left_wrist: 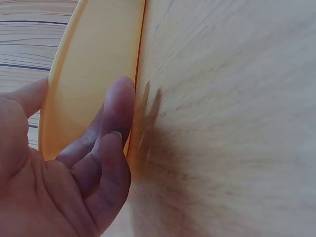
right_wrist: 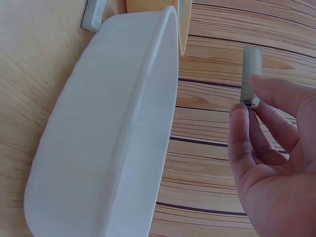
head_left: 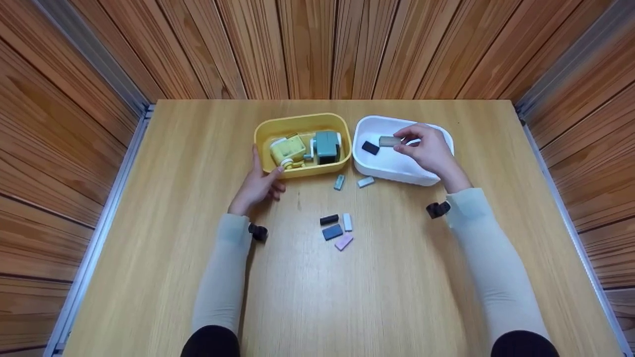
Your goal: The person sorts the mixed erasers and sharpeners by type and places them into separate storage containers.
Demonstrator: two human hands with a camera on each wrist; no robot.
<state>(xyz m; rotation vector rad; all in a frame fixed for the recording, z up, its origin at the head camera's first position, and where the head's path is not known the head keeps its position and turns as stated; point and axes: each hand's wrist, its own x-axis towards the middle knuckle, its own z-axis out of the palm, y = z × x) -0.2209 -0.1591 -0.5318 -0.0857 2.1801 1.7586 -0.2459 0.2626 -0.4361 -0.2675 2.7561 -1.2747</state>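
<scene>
My right hand (head_left: 427,148) pinches a grey-green eraser (head_left: 389,142) over the white bin (head_left: 397,173), thumb on one side and fingertips on the other. In the right wrist view this eraser (right_wrist: 251,74) has a small dark mark at its lower end. A black eraser (head_left: 370,148) lies inside the white bin. My left hand (head_left: 258,184) grips the front left corner of the yellow bin (head_left: 315,173), its thumb on the rim and other fingers bent by the outer wall. That bin holds a yellow crank pencil sharpener (head_left: 289,149) and a teal one (head_left: 326,145).
A green eraser (head_left: 339,182) and a white eraser (head_left: 366,182) lie in front of the bins. Nearer on the table are a black eraser (head_left: 329,219), a pale one (head_left: 347,222), a blue one (head_left: 332,232) and a pink one (head_left: 344,242). Wood-plank walls (head_left: 307,49) surround the table.
</scene>
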